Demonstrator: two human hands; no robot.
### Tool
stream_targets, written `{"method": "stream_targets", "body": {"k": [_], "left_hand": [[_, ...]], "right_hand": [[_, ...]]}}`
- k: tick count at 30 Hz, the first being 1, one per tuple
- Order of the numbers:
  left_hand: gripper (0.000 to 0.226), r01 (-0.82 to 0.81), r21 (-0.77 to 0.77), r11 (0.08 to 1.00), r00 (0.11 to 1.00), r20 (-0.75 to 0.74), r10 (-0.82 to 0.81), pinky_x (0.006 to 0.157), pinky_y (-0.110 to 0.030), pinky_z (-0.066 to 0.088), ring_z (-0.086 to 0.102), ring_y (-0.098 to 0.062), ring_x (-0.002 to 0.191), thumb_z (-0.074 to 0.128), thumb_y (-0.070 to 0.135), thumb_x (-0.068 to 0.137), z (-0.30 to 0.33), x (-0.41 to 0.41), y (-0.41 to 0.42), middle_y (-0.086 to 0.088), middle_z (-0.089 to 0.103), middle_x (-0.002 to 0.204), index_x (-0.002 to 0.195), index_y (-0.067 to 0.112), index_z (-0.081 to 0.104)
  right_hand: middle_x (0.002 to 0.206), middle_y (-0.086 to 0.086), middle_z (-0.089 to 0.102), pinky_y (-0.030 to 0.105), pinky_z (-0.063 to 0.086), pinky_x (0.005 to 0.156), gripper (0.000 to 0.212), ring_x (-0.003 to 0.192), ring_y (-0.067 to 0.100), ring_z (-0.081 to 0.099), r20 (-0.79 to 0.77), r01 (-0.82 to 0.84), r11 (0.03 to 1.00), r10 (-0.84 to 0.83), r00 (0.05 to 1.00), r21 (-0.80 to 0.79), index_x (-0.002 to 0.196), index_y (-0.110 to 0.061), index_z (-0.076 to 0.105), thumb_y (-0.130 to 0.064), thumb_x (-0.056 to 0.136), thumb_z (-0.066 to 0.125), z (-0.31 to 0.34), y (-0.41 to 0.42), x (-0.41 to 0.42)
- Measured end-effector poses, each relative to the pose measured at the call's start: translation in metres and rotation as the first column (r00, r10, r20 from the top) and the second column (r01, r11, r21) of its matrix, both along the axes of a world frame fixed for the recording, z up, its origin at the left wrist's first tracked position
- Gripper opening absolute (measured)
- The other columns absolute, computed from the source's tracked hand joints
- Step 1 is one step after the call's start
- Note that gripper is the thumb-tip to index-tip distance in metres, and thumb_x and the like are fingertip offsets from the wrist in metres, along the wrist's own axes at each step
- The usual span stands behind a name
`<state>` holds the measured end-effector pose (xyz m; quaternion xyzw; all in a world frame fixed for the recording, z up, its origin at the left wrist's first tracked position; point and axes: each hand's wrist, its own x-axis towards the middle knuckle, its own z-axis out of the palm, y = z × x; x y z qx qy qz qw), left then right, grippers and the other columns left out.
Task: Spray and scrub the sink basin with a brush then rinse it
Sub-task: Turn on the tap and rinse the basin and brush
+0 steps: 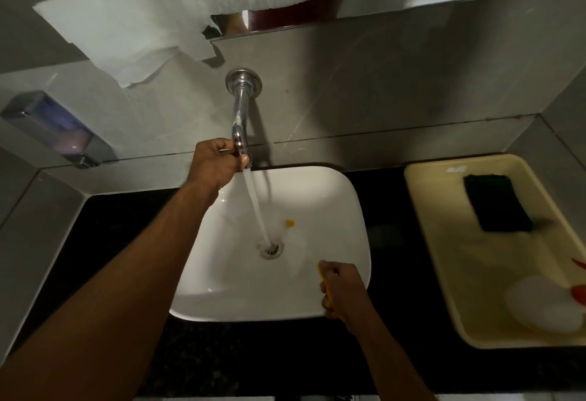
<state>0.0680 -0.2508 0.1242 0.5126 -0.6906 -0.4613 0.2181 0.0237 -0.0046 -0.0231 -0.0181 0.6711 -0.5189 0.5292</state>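
the left hand (215,164) is closed around the end of the chrome wall faucet (240,115), from which a stream of water (258,210) is poured onto the drain (271,250) of the white sink basin (317,197). the right hand (341,289) is clenched on a yellow handle at the basin's near right rim; it is probably the brush (325,280), though the bristles are hidden. a small yellow bit (289,223) is seen lying in the basin near the drain. on the dark table (387,232), to the right, a cream tray (421,204) is set, with a dark sponge (496,202) and a white object (543,305) inside. a soap dispenser (54,131) is mounted on the left wall.
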Motion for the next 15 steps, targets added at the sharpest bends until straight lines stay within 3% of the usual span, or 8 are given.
{"method": "stream_targets", "body": {"k": [5, 7, 9, 10, 12, 14, 15], "left_hand": [[0.027, 0.017, 0.038, 0.999, 0.999, -0.033, -0.015, 0.054, -0.011, 0.049, 0.063, -0.008, 0.065, 0.068, -0.009, 0.077, 0.003, 0.002, 0.001, 0.001, 0.066, 0.075, 0.099, 0.007, 0.07], [0.031, 0.057, 0.169, 0.984, 0.998, -0.031, -0.052, 0.068, -0.019, 0.049, 0.064, -0.005, 0.068, 0.067, -0.005, 0.083, 0.007, 0.005, -0.005, -0.001, 0.068, 0.084, 0.108, 0.013, 0.067], [0.037, 0.097, 0.284, 0.954, 0.993, 0.039, -0.113, 0.089, -0.035, 0.035, 0.061, -0.005, 0.08, 0.067, 0.003, 0.085, 0.012, 0.006, -0.015, 0.003, 0.068, 0.097, 0.117, 0.022, 0.063], [0.039, 0.106, 0.307, 0.946, 0.989, 0.064, -0.132, 0.09, -0.037, 0.031, 0.058, -0.006, 0.083, 0.068, 0.004, 0.085, 0.014, 0.007, -0.02, 0.005, 0.067, 0.096, 0.117, 0.024, 0.062], [0.036, 0.103, 0.311, 0.945, 0.989, 0.066, -0.13, 0.08, -0.03, 0.039, 0.057, -0.007, 0.079, 0.069, 0.0, 0.082, 0.016, 0.004, -0.022, 0.008, 0.066, 0.086, 0.107, 0.024, 0.064], [0.028, 0.072, 0.258, 0.964, 0.996, 0.025, -0.081, 0.05, -0.016, 0.048, 0.057, -0.005, 0.071, 0.074, -0.003, 0.075, 0.017, 0.001, -0.017, 0.006, 0.064, 0.078, 0.089, 0.019, 0.065], [0.026, 0.039, 0.213, 0.976, 0.999, 0.003, -0.04, 0.041, -0.008, 0.043, 0.056, -0.003, 0.067, 0.078, -0.003, 0.071, 0.015, -0.001, -0.014, 0.006, 0.063, 0.076, 0.08, 0.017, 0.064]], "right_hand": [[0.057, 0.004, 0.039, 0.021, 0.026, 0.043, 0.034, 0.036, 0.015, 0.03, 0.067, -0.013, 1.0, 0.013, 0.998, -0.009, 0.072, -0.012, 0.05, -0.033, 0.098, 0.047, 0.002, -0.004, 0.003], [0.06, 0.006, 0.04, 0.024, 0.026, 0.044, 0.033, 0.039, 0.016, 0.031, 0.107, -0.049, 0.999, 0.05, 0.993, -0.006, 0.073, -0.011, 0.052, -0.034, 0.097, 0.049, 0.003, -0.002, 0.003], [0.061, 0.007, 0.041, 0.024, 0.027, 0.045, 0.031, 0.04, 0.016, 0.032, 0.119, -0.036, 0.999, 0.037, 0.992, -0.005, 0.077, -0.011, 0.052, -0.034, 0.096, 0.051, 0.006, 0.0, 0.002], [0.06, 0.006, 0.042, 0.024, 0.027, 0.045, 0.03, 0.04, 0.016, 0.032, 0.123, -0.021, 1.0, 0.022, 0.992, -0.008, 0.078, -0.011, 0.052, -0.034, 0.096, 0.051, 0.007, 0.0, 0.001], [0.059, 0.005, 0.045, 0.022, 0.03, 0.043, 0.032, 0.039, 0.016, 0.034, 0.133, -0.028, 0.999, 0.03, 0.991, -0.016, 0.074, -0.012, 0.053, -0.036, 0.095, 0.052, 0.009, -0.001, 0.001], [0.058, 0.004, 0.047, 0.021, 0.031, 0.042, 0.033, 0.039, 0.016, 0.035, 0.145, -0.037, 0.999, 0.039, 0.989, -0.012, 0.073, -0.012, 0.055, -0.037, 0.094, 0.052, 0.012, -0.003, 0.001], [0.058, 0.004, 0.047, 0.021, 0.031, 0.042, 0.033, 0.038, 0.015, 0.035, 0.148, -0.029, 1.0, 0.029, 0.989, -0.004, 0.074, -0.012, 0.055, -0.036, 0.095, 0.052, 0.013, -0.005, 0.002]]}}
